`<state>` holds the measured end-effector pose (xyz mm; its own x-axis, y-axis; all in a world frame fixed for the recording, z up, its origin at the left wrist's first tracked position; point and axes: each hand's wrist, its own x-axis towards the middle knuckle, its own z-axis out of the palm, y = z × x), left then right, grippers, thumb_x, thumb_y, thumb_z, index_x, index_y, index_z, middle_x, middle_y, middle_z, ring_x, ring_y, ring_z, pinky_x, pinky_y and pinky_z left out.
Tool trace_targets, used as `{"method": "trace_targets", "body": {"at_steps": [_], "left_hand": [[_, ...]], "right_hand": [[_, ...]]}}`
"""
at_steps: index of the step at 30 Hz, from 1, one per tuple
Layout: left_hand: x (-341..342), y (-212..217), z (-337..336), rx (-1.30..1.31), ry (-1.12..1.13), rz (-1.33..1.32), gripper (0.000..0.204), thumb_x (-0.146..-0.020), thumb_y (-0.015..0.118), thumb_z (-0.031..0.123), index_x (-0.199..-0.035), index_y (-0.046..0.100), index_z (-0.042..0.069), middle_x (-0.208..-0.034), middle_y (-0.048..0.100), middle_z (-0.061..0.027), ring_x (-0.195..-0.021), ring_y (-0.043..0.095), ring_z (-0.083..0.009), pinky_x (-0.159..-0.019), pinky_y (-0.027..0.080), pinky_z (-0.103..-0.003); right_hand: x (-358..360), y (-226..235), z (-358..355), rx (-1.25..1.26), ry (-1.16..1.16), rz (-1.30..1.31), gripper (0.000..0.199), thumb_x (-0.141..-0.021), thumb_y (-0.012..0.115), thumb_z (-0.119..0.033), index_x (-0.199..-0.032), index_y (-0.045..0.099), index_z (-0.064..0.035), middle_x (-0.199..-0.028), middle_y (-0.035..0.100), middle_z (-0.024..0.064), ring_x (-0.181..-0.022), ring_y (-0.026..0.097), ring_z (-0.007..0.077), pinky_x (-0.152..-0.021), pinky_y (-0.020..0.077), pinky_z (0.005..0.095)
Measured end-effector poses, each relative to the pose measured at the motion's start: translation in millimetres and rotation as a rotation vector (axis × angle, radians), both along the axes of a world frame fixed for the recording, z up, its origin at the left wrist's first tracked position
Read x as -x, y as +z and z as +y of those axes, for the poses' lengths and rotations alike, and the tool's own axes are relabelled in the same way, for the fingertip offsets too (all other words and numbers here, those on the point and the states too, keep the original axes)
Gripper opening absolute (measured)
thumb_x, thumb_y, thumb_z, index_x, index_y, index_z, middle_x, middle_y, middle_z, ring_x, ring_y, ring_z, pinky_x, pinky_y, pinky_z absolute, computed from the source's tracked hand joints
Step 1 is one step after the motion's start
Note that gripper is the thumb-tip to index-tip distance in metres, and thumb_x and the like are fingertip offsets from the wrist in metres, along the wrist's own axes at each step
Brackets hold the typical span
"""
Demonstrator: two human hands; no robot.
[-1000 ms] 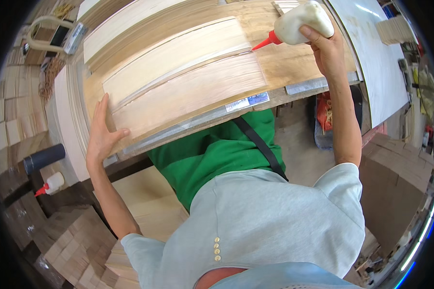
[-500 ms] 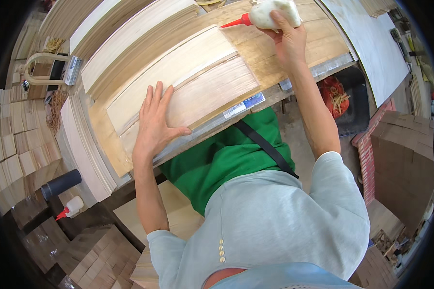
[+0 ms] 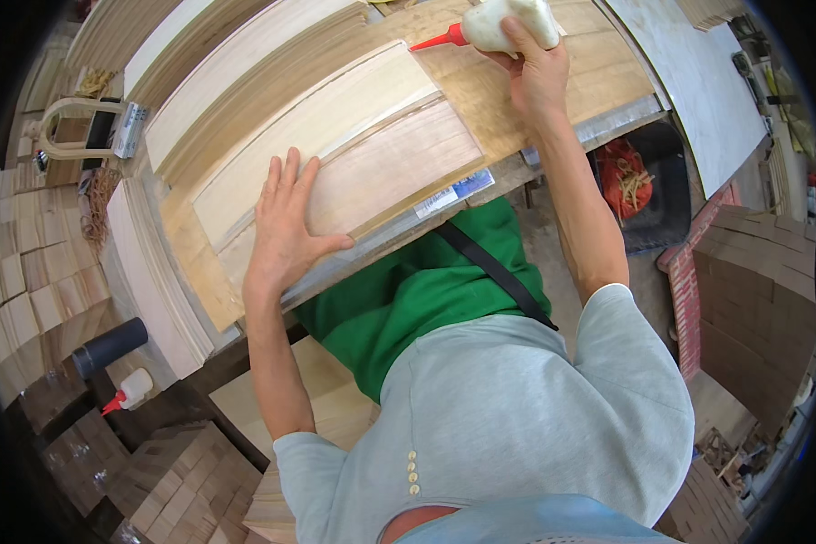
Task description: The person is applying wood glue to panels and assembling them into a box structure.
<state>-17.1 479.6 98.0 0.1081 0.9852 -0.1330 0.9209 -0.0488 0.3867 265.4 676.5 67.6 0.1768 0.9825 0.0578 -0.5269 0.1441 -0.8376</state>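
Note:
My right hand (image 3: pixel 537 72) is closed around a white glue bottle (image 3: pixel 510 22) with a long red nozzle. The bottle lies on its side in the air, its tip over the far right corner of a pale thin wooden board (image 3: pixel 317 136). A second, slightly pinker board (image 3: pixel 399 168) lies along the near side of the first. My left hand (image 3: pixel 286 222) rests flat with fingers spread on the left part of the boards, thumb pointing right near the front edge. Beneath both boards is a yellowish wooden work panel (image 3: pixel 598 77).
Stacks of thin boards (image 3: pixel 245 77) stand behind the work panel, with another stack (image 3: pixel 159 281) at its left. A second red-tipped bottle (image 3: pixel 136 388) and a dark cylinder (image 3: pixel 111 347) are at lower left. A black bin (image 3: pixel 666 195) with a red bag sits below right.
The whole view has shifted slightly. The bottle stays at the far right corner of the pale board, and my left hand keeps its place on the boards.

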Motion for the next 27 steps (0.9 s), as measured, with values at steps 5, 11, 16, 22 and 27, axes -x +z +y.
{"method": "trace_targets", "body": {"at_steps": [5, 11, 16, 22, 27], "left_hand": [[0.6, -2.3, 0.4, -0.008, -0.006, 0.006, 0.116, -0.051, 0.088, 0.040, -0.149, 0.034, 0.010, -0.159, 0.022, -0.0148, -0.148, 0.015, -0.0341, -0.117, 0.020, -0.048], [1.3, -3.4, -0.4, -0.020, -0.010, -0.008, 0.112, -0.053, 0.089, 0.036, -0.148, 0.035, 0.010, -0.159, 0.022, -0.0153, -0.147, 0.016, -0.0345, -0.117, 0.020, -0.049], [0.8, -3.2, -0.8, -0.021, -0.007, -0.010, 0.108, -0.056, 0.089, 0.034, -0.148, 0.037, 0.010, -0.159, 0.022, -0.0160, -0.147, 0.016, -0.0354, -0.116, 0.021, -0.051], [-0.2, -3.5, -0.9, -0.003, 0.013, -0.004, 0.112, -0.053, 0.089, 0.034, -0.149, 0.036, 0.010, -0.159, 0.022, -0.0149, -0.148, 0.015, -0.0331, -0.118, 0.018, -0.047], [-0.9, -1.7, -0.6, -0.001, 0.019, -0.003, 0.109, -0.054, 0.088, 0.030, -0.148, 0.036, 0.010, -0.159, 0.022, -0.0144, -0.148, 0.015, -0.0328, -0.118, 0.019, -0.046]], "right_hand": [[-13.9, -3.4, -8.5, -0.011, 0.010, -0.031, 0.040, -0.087, 0.064, -0.004, -0.125, 0.054, 0.0010, -0.112, 0.065, 0.0123, -0.096, 0.067, 0.0247, -0.079, 0.0586, 0.0370], [-43.5, -13.5, -18.0, -0.093, 0.095, -0.134, 0.033, -0.090, 0.066, -0.005, -0.121, 0.057, -0.0011, -0.113, 0.064, 0.0099, -0.104, 0.065, 0.0262, -0.085, 0.0598, 0.0466], [-48.8, -4.7, -37.6, -0.064, 0.067, -0.133, 0.032, -0.090, 0.066, -0.006, -0.120, 0.057, -0.0011, -0.113, 0.064, 0.0097, -0.103, 0.066, 0.0258, -0.082, 0.0605, 0.0445], [-65.1, -2.7, -57.8, -0.052, 0.095, -0.148, 0.033, -0.090, 0.066, -0.006, -0.121, 0.057, -0.0015, -0.113, 0.065, 0.0093, -0.103, 0.066, 0.0249, -0.083, 0.0592, 0.0438], [-76.9, -3.0, -73.1, -0.023, 0.087, -0.164, 0.033, -0.090, 0.066, -0.006, -0.122, 0.057, -0.0021, -0.113, 0.065, 0.0093, -0.103, 0.066, 0.0248, -0.084, 0.0584, 0.0436]]}}
